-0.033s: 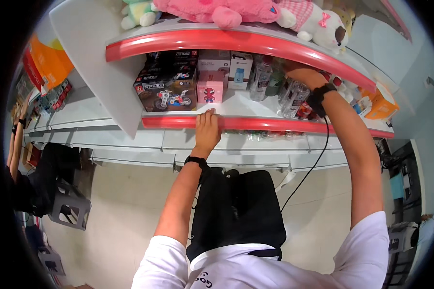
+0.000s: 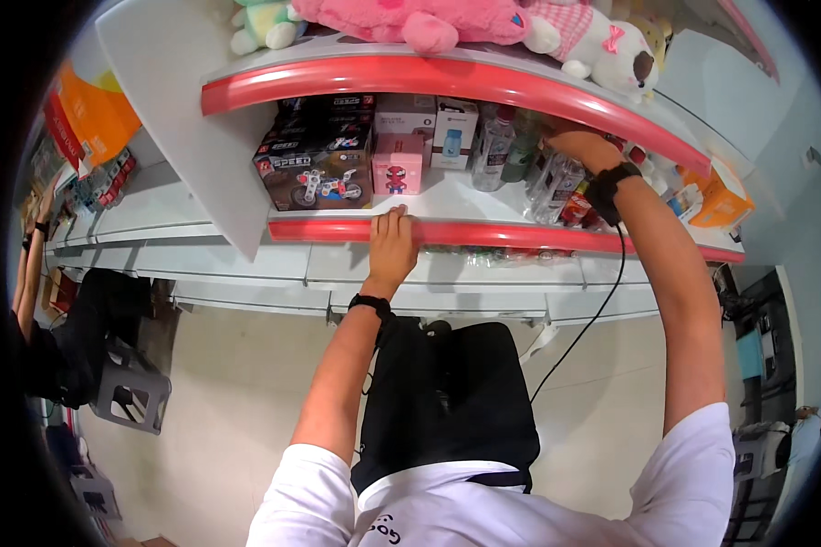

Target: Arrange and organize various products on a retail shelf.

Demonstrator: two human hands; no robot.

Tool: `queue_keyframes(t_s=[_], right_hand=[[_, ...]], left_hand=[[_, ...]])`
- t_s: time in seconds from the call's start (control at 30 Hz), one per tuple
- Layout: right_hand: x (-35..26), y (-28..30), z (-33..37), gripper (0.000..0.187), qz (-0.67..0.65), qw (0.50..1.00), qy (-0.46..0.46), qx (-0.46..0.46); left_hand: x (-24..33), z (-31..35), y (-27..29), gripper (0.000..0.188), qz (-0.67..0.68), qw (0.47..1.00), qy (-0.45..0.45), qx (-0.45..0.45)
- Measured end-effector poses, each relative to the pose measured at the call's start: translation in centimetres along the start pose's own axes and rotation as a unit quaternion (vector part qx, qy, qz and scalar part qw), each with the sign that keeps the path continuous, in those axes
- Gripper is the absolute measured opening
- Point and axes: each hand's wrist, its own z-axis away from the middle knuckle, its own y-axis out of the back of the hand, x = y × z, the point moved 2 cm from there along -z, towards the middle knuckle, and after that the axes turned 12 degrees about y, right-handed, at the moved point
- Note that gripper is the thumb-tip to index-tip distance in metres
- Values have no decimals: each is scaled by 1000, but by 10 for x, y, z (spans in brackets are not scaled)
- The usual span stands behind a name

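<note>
My left hand (image 2: 393, 248) lies on the red front edge (image 2: 483, 234) of the shelf, its fingers stretched over the top of the strip and holding nothing. Just beyond it stand a pink box (image 2: 398, 164) with a cartoon figure and a dark toy motorcycle box (image 2: 317, 173). My right hand (image 2: 582, 144) reaches in under the upper shelf among bottles, and its fingers are hidden there. Near it are a clear bottle (image 2: 493, 150), a green-tinted bottle (image 2: 521, 153) and more clear bottles (image 2: 555, 189) that lean. Whether it holds one I cannot tell.
Overhead, the upper shelf's red edge (image 2: 429, 75) curves across, with plush toys (image 2: 401, 20) above. A white box (image 2: 453, 133) stands behind the pink one. An orange package (image 2: 721, 196) is at the right end. A cable (image 2: 593, 314) hangs from my right wrist. Another person's arms (image 2: 33, 251) show far left.
My right wrist has shifted very slightly to the right and nearer. My left hand stays on the shelf edge, and the boxes have not moved.
</note>
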Motion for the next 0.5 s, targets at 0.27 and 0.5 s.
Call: queue_keyframes(t_s=[0.27, 0.5], right_hand=[[-13, 42, 39, 31, -125, 979, -105, -119], [3, 20, 52, 28, -170, 981, -53, -73]], left_hand=[[2, -2, 10, 55, 5, 999, 25, -28], [2, -4, 3, 53, -13, 1000, 7, -14]])
